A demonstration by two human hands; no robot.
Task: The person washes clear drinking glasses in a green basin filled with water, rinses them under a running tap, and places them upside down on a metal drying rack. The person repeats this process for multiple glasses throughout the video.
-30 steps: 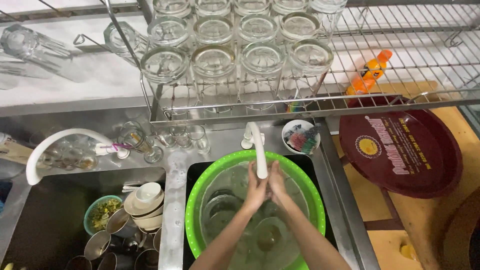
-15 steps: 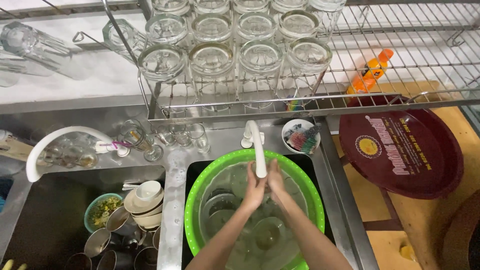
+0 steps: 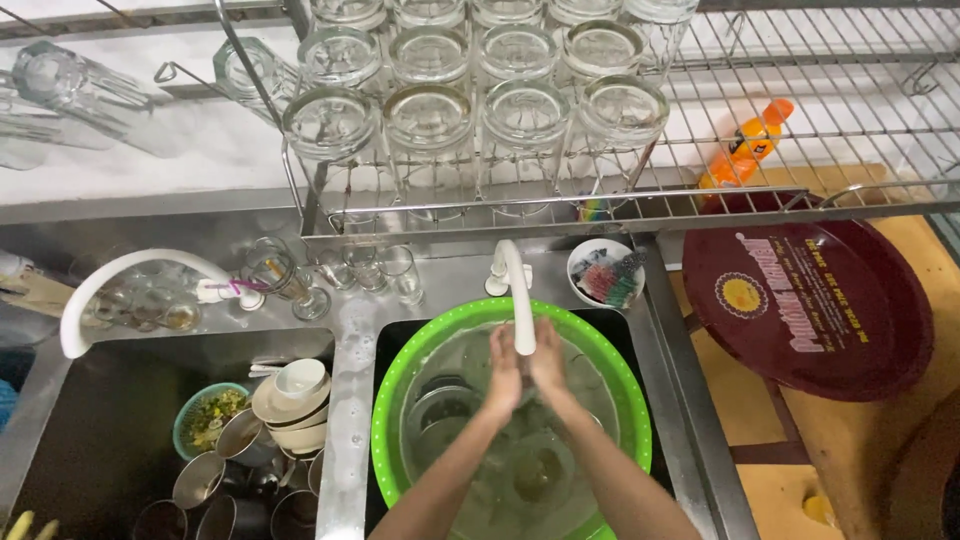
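Ok, left hand (image 3: 503, 372) & right hand (image 3: 548, 362) pressed together under white tap (image 3: 520, 300), fingers loosely open, holding nothing, above green basin (image 3: 400, 370) w/ water in right sink; dirty cups (image 3: 290, 400) in left sink.

Both bare forearms rise from the bottom edge, the left from about 7 o'clock and the right from about 5 o'clock, and converge toward the middle of the view. The left hand (image 3: 503, 372) and right hand (image 3: 548, 362) meet there, pressed side by side and touching, fingers pointing to 12 o'clock. Wrists are straight; neither grip visibly encloses anything.
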